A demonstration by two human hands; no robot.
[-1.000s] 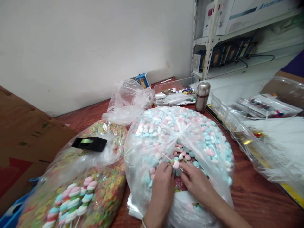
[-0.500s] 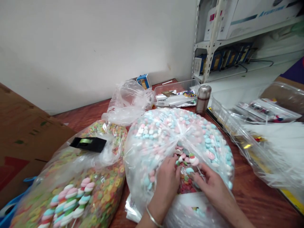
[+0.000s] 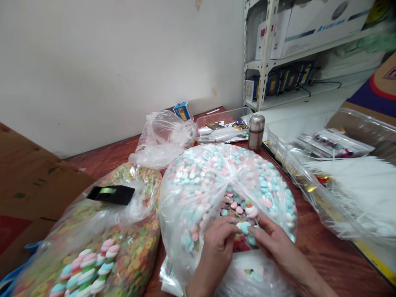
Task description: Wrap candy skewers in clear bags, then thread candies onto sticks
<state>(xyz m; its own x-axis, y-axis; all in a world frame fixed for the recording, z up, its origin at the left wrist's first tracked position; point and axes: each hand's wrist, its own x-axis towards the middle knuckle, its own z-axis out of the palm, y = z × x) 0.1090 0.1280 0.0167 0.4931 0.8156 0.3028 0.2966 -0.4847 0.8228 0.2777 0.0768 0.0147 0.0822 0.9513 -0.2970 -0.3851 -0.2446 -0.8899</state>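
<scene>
My right hand (image 3: 272, 239) is closed on a candy skewer, its thin stick between thumb and fingers. A white-and-pink marshmallow (image 3: 251, 211) with red and green bits sits at the skewer's top. My left hand (image 3: 218, 243) is closed in a pinch at a light blue marshmallow (image 3: 245, 227), close beside my right thumb. Both hands are over the opening of a big clear plastic bag (image 3: 181, 206) full of pink, white and blue marshmallows. Red gummy pieces (image 3: 240, 244) show below my fingers, partly covered.
On the left, a bag of ring-shaped gummies (image 3: 144, 235) carries several finished marshmallow skewers (image 3: 88, 266) and a black holder (image 3: 111, 194). A metal shaker (image 3: 256, 133) stands behind. A clear tray (image 3: 291, 175) with white sticks is at right; a cardboard box (image 3: 34, 185) at left.
My left hand has drawn back from the pile and now pinches at a blue marshmallow near the right hand. The skewer has shifted rightward from between both hands into my right hand. The view has turned slightly.
</scene>
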